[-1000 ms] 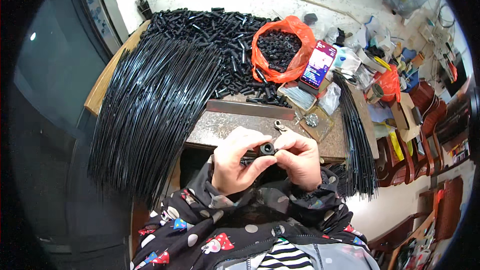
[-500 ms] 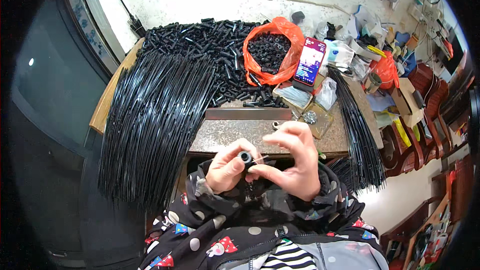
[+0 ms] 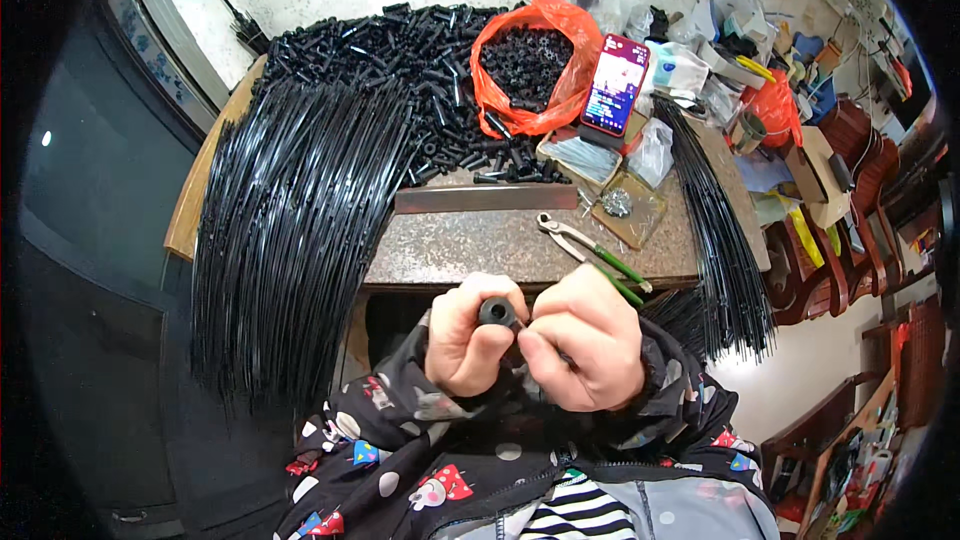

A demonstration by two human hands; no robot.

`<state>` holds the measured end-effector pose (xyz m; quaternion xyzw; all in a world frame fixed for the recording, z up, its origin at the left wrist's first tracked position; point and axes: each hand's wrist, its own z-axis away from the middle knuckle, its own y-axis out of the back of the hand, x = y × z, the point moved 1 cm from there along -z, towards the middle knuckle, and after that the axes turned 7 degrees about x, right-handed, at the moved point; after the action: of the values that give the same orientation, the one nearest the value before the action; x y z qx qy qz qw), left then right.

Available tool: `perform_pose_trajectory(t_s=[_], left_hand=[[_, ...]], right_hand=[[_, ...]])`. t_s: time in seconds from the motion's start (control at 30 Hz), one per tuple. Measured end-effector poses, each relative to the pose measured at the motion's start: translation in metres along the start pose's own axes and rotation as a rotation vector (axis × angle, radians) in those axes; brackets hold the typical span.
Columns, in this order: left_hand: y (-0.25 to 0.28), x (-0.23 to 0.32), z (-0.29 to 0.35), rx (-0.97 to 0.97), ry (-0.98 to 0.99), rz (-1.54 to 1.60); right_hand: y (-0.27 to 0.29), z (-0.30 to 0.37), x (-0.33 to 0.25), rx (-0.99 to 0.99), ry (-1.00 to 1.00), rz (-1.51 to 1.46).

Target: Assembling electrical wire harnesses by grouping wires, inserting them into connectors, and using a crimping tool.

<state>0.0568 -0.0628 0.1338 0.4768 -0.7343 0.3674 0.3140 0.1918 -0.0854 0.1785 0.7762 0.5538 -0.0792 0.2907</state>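
My left hand is closed round a short black tubular part, its round hollow end turned up between thumb and forefinger. Right beside it, my right hand is closed in a pinch, thumb and forefinger against the part's side. Whatever lies in that pinch is too small and hidden to make out. Both hands are above the table's near edge. Just beyond the right hand, pincers with green handles lie on the speckled tabletop.
Long thin black rods cover the left side; another bundle lies right. Behind are heaped black tubular parts, an orange bag of small black pieces, a phone, a tray of thin pins and a metal bar.
My right hand's raised fingers have curled down into a pinch against the black part. A thin pin seen there before is now mostly hidden. The view has shifted, uncovering the pincers.
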Motion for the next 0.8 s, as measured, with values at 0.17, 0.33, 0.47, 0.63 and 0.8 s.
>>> perform_pose_trajectory(t_s=[0.17, 0.33, 0.47, 0.63, 0.8], left_hand=[[0.033, -0.007, -0.023, -0.075, 0.003, 0.154], [0.034, -0.007, -0.029, -0.351, 0.232, -0.098], [0.019, 0.000, -0.029, -0.333, 0.302, -0.070], [0.044, 0.008, -0.030, 0.042, 0.195, -0.175], [0.057, -0.009, -0.034, 0.195, 0.150, -0.066]], right_hand=[[0.030, 0.057, 0.057, -0.018, -0.231, 0.281], [0.021, 0.137, 0.101, -0.377, -0.474, 1.048], [0.008, 0.152, 0.107, -0.287, -0.803, 0.385], [-0.002, 0.088, 0.049, -0.074, -1.177, -0.648], [0.024, 0.045, 0.011, -0.189, -0.206, 0.260]])
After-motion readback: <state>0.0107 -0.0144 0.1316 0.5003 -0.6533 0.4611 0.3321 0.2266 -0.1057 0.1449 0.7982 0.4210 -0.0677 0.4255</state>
